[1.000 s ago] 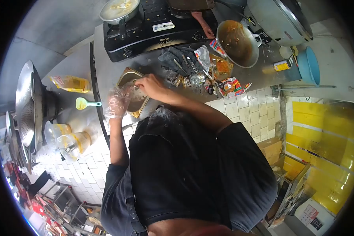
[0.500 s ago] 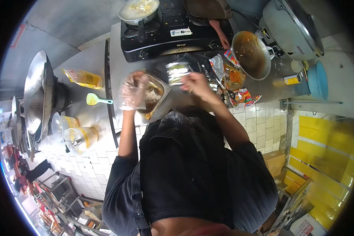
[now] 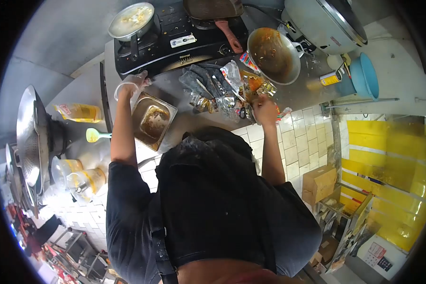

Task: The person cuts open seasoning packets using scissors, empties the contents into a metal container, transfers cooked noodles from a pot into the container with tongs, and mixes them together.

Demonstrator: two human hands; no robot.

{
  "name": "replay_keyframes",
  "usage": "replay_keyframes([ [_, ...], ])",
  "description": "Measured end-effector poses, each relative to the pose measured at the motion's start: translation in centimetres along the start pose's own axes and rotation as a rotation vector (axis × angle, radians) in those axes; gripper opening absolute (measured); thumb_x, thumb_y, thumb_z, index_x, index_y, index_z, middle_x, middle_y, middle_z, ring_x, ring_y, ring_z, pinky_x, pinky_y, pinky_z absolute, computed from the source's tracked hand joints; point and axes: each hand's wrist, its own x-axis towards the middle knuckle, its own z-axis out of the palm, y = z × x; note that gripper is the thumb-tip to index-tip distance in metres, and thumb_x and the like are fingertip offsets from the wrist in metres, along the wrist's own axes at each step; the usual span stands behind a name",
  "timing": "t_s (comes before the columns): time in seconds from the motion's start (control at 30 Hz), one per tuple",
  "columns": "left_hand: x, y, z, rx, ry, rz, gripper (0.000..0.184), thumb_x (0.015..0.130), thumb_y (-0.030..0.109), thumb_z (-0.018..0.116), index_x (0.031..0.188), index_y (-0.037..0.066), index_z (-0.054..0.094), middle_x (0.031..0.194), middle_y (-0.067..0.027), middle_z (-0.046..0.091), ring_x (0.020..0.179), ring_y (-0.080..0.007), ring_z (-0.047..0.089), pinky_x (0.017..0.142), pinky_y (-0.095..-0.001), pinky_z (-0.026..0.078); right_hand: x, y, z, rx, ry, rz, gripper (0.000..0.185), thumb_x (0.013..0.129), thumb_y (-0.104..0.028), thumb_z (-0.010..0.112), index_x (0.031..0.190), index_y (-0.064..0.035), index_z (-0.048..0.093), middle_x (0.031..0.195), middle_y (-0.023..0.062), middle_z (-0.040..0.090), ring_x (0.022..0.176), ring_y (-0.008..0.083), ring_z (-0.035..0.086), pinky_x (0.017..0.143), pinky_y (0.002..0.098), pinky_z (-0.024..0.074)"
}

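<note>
Metal pan (image 3: 150, 127) at counter's (image 3: 188, 124) near left, gloved left hand (image 3: 138, 81) loosely curled beyond it, right hand (image 3: 264, 108) partly closed at wrappers (image 3: 226, 102), both holds indeterminable.

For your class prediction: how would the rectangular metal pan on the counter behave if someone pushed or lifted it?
The metal pan would probably stay stiff, given its straight metal walls and rim. Being broad and flat-bottomed, it would likely slide rather than roll. The brown residue looks wet, so it might run if tilted.
</note>
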Motion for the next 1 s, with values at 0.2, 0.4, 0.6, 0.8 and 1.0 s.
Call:
replay_keyframes([
  [0.2,-4.5,4.9,-1.7,0.367,0.105,-0.057,0.046,0.080,0.054,0.064,0.093,0.012,0.076,0.108,-0.0144,0.070,0.099,-0.0318,0.067,0.090,-0.0389,0.050,-1.6,0.1,5.3,-0.192,0.075,-0.178,0.037,0.078,-0.035,0.072,0.100,-0.0084,0.059,0.088,0.0166,0.067,0.085,0.0366,0.066,0.074,0.0481,0.0522],
  [0.4,-5.2,4.7,0.7,0.736,0.389,0.159,0.048,0.083,0.051,0.064,0.103,0.008,0.073,0.103,-0.0168,0.070,0.096,-0.0337,0.067,0.083,-0.0428,0.053,-0.3,-6.0,3.9,0.137,-0.148,-0.123,0.036,0.086,-0.040,0.063,0.098,-0.0061,0.057,0.093,0.0198,0.066,0.087,0.0388,0.063,0.074,0.0490,0.0502],
  [0.6,-16.7,3.2,-2.7,0.030,0.596,0.095,0.044,0.088,0.048,0.060,0.093,0.007,0.075,0.098,-0.0162,0.070,0.089,-0.0313,0.068,0.079,-0.0395,0.052,1.4,-6.0,2.7,-0.034,-0.032,-0.152,0.046,0.080,-0.046,0.070,0.088,-0.0028,0.057,0.081,0.0187,0.066,0.077,0.0387,0.066,0.069,0.0490,0.0507],
  [0.8,-23.3,-8.6,5.1,-0.223,0.984,-0.056,0.044,0.094,0.040,0.056,0.112,0.000,0.066,0.102,-0.0194,0.070,0.095,-0.0275,0.068,0.083,-0.0361,0.051,-1.9,-6.3,6.1,-0.248,-0.360,-0.344,0.051,0.075,-0.045,0.072,0.102,-0.0033,0.062,0.089,0.0170,0.068,0.079,0.0356,0.068,0.074,0.0477,0.0538],
  [1.0,-23.8,-12.7,7.3,-0.691,0.615,-0.070,0.038,0.096,0.034,0.055,0.115,0.002,0.065,0.087,-0.0053,0.071,0.072,-0.0132,0.060,0.070,-0.0277,0.049,-0.8,-7.3,5.9,-0.182,-0.341,-0.249,0.040,0.081,-0.028,0.067,0.109,-0.0014,0.056,0.089,0.0228,0.067,0.084,0.0416,0.065,0.075,0.0513,0.0505],
])
